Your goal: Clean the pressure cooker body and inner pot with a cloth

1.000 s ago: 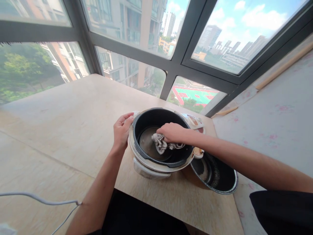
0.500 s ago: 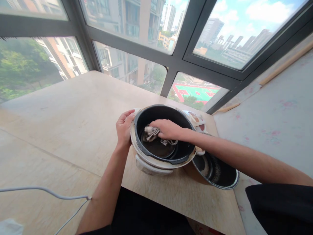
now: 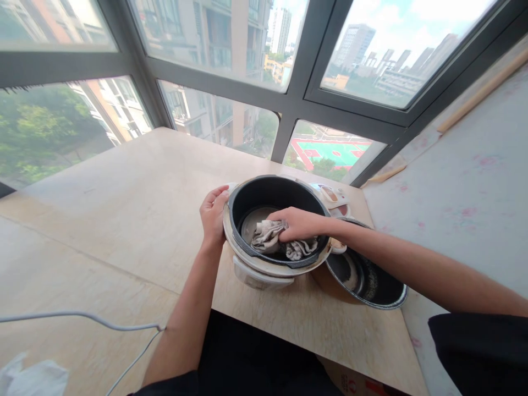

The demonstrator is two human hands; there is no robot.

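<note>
A white electric pressure cooker [image 3: 264, 279] with a black inside stands on the ledge in front of me. My left hand [image 3: 213, 217] grips it at its left side, fingers curled over the white side handle, which is mostly covered. Inside the cooker, my right hand [image 3: 303, 223] is closed on a crumpled patterned rag [image 3: 266, 237]. The rag lies low in the cooker, and part of it hangs out to the right below my wrist. Right of the cooker, under my right forearm, a dark metal inner pot [image 3: 377, 283] rests tilted, its inside stained pale.
A white plastic part with a panel [image 3: 332, 195] sits behind the cooker by the window. The papered wall [image 3: 466, 220] borders the right. A grey cable [image 3: 82, 315] crosses at the left near my forearm, and crumpled white plastic [image 3: 35, 379] lies at the lower left.
My right hand has moved the rag right and nearer to me inside the cooker, baring the far left of its bottom. My left hand keeps its hold. The view has shifted slightly.
</note>
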